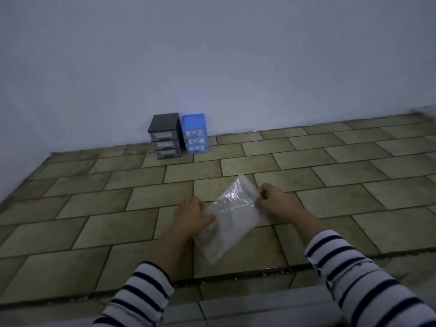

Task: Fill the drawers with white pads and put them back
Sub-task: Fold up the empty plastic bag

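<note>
Both hands are gripping a clear plastic bag (227,219) of white pads in the head view: I'm seeing the left hand (192,214) pinching its left edge and the right hand (274,200) pinching the upper right edge, fingers closed on the plastic. It's lying on the tiled floor (94,204), while a black drawer unit (165,135) and a blue drawer unit (194,132) are standing side by side against the wall (212,55), well apart from the bag, drawers all in

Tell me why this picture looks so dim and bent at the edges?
Head view: dim, bluish light; glare on the plastic bag between the left hand and right hand; wide-angle lens curves the tiled floor; blue drawer unit looks soft.
</note>
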